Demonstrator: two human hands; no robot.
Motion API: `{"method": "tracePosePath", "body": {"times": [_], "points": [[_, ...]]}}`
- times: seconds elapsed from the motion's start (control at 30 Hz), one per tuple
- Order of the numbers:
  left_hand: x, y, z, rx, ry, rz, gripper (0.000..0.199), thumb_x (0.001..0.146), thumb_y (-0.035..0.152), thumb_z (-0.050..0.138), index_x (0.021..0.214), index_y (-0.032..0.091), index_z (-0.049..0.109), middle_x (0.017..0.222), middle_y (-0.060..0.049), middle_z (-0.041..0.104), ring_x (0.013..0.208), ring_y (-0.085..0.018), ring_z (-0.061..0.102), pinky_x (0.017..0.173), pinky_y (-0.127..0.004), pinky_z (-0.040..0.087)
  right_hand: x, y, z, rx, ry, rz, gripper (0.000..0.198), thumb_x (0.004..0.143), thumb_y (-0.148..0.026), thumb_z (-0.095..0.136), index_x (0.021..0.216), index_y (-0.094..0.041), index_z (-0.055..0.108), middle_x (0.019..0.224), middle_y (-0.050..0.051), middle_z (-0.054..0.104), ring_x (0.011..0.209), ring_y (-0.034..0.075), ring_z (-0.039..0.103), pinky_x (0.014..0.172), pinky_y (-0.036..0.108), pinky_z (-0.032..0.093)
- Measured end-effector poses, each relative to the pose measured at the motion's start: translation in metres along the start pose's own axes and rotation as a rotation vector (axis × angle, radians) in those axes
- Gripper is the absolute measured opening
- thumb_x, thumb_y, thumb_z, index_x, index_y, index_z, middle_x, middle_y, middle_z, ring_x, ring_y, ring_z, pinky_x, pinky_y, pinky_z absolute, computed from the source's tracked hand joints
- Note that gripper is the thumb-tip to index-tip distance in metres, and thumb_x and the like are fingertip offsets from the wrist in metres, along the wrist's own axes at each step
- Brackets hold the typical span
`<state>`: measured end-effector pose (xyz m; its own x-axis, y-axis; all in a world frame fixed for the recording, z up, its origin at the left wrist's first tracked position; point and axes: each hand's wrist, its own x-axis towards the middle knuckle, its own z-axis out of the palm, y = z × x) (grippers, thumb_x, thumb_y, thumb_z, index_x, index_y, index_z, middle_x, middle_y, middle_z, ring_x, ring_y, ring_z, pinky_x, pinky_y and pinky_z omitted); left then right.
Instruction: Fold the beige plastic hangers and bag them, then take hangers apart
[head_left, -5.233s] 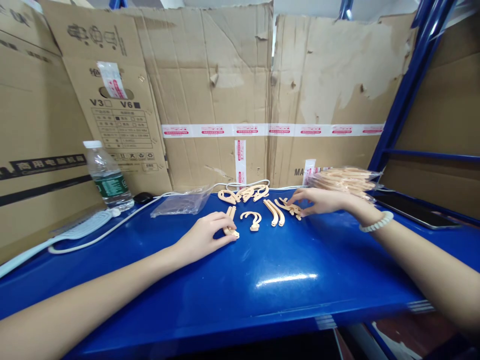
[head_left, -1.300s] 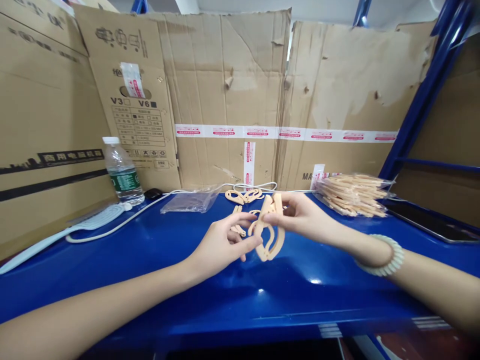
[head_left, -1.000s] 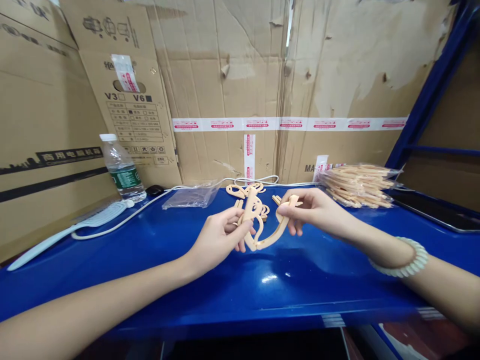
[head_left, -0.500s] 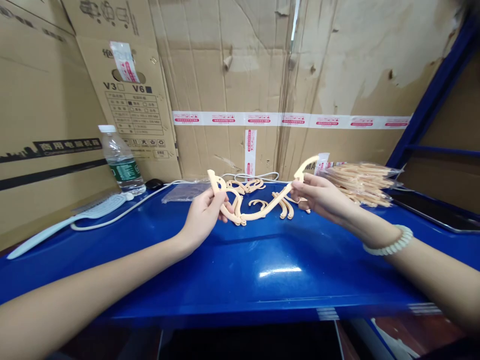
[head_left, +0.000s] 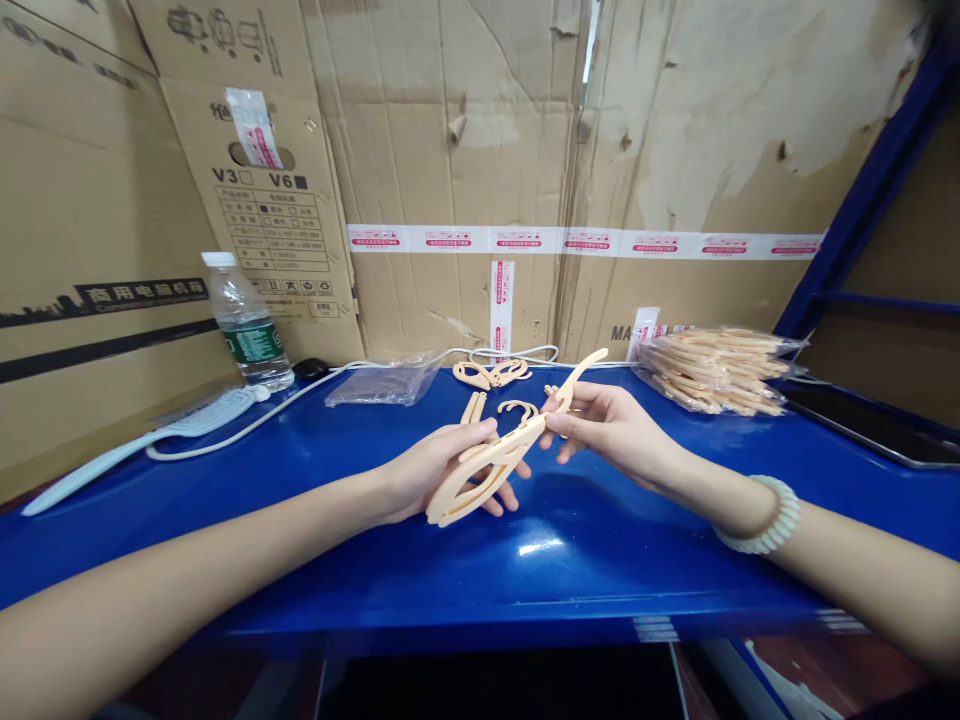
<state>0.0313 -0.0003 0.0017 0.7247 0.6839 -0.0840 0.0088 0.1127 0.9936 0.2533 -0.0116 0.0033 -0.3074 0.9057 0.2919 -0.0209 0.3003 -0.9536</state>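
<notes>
A beige folding clothes hanger (head_left: 480, 468) is held up over the blue table, its arms folded together into a narrow loop. My left hand (head_left: 442, 465) is closed around the folded arms, thumb on top and fingers underneath. At the upper right end, my right hand (head_left: 611, 425) pinches the hanger near its joint, where the curved hook sticks up and to the right. Just behind my hands lie more beige hanger pieces (head_left: 517, 407), partly hidden by the hands. Farther back, a folded hanger (head_left: 472, 376) rests flat by the cardboard.
Bagged beige hangers (head_left: 712, 370) lie at the back right, beside a dark flat device (head_left: 877, 425). On the left are a water bottle (head_left: 251, 340), a light blue hairbrush (head_left: 187, 420) and a white cable (head_left: 247, 425). A clear plastic bag (head_left: 382, 385) lies behind my left hand.
The hanger, spread wide between my hands before, is now folded together. My right hand has moved left and slightly down, toward my left hand, which has turned and come a little nearer.
</notes>
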Motion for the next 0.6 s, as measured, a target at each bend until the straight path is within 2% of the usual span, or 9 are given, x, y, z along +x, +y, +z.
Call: {"method": "tracePosePath", "body": {"times": [0.13,0.2,0.3,0.37,0.47,0.53,0.6], "points": [[0.002,-0.003,-0.001,0.069,0.043,0.006,0.027,0.086,0.04,0.056,0.083,0.014,0.056,0.076,-0.008,0.069,0.054,-0.016,0.065,0.053,-0.027,0.051,-0.003,0.002,0.005,-0.08,-0.044,-0.077,0.027,0.07,-0.035,0.079,0.08,-0.016,0.063,0.078,0.003,0.068,0.068,0.015,0.068,0.054,0.024,0.058],[0.002,-0.005,-0.002,0.11,0.043,-0.003,0.021,0.084,0.036,0.061,0.086,0.016,0.053,0.073,-0.004,0.068,0.05,-0.014,0.061,0.048,-0.023,0.046,-0.005,0.003,0.007,-0.175,-0.055,-0.138,0.024,0.073,-0.036,0.077,0.078,-0.015,0.065,0.081,0.004,0.067,0.067,0.014,0.066,0.054,0.025,0.058],[0.0,-0.007,-0.001,0.258,0.012,-0.01,0.021,0.086,0.036,0.059,0.094,0.017,0.057,0.067,0.002,0.061,0.046,-0.009,0.053,0.046,-0.02,0.04,-0.008,0.002,0.009,-0.384,-0.072,-0.23,0.02,0.081,-0.036,0.07,0.081,-0.016,0.067,0.082,0.005,0.068,0.066,0.014,0.065,0.055,0.026,0.056],[-0.002,-0.006,0.001,0.413,0.026,0.039,0.022,0.089,0.038,0.053,0.095,0.017,0.059,0.065,0.004,0.056,0.047,-0.009,0.05,0.047,-0.021,0.037,-0.01,0.001,0.009,-0.542,-0.092,-0.337,0.016,0.086,-0.031,0.065,0.084,-0.016,0.067,0.08,0.005,0.069,0.069,0.015,0.065,0.057,0.026,0.054],[-0.005,-0.003,0.003,0.671,0.059,0.188,0.025,0.093,0.036,0.047,0.092,0.016,0.062,0.07,0.002,0.057,0.062,-0.012,0.052,0.058,-0.023,0.039,-0.012,0.001,0.007,-0.73,-0.14,-0.569,0.013,0.092,-0.022,0.056,0.089,-0.017,0.067,0.082,0.006,0.07,0.076,0.016,0.065,0.067,0.028,0.053],[-0.007,-0.002,0.005,0.811,0.055,0.27,0.026,0.095,0.033,0.043,0.087,0.016,0.062,0.074,0.001,0.058,0.07,-0.013,0.053,0.064,-0.023,0.038,-0.013,0.001,0.006,-0.818,-0.18,-0.706,0.018,0.095,-0.018,0.048,0.094,-0.016,0.066,0.086,0.008,0.07,0.079,0.016,0.064,0.071,0.028,0.052],[-0.009,-0.002,0.006,0.914,0.05,0.308,0.029,0.097,0.03,0.039,0.081,0.016,0.059,0.071,0.002,0.055,0.067,-0.012,0.05,0.065,-0.023,0.036,-0.014,0.001,0.007,-0.92,-0.222,-0.814,0.025,0.097,-0.015,0.04,0.097,-0.016,0.065,0.087,0.009,0.069,0.079,0.015,0.064,0.069,0.028,0.052]]}}
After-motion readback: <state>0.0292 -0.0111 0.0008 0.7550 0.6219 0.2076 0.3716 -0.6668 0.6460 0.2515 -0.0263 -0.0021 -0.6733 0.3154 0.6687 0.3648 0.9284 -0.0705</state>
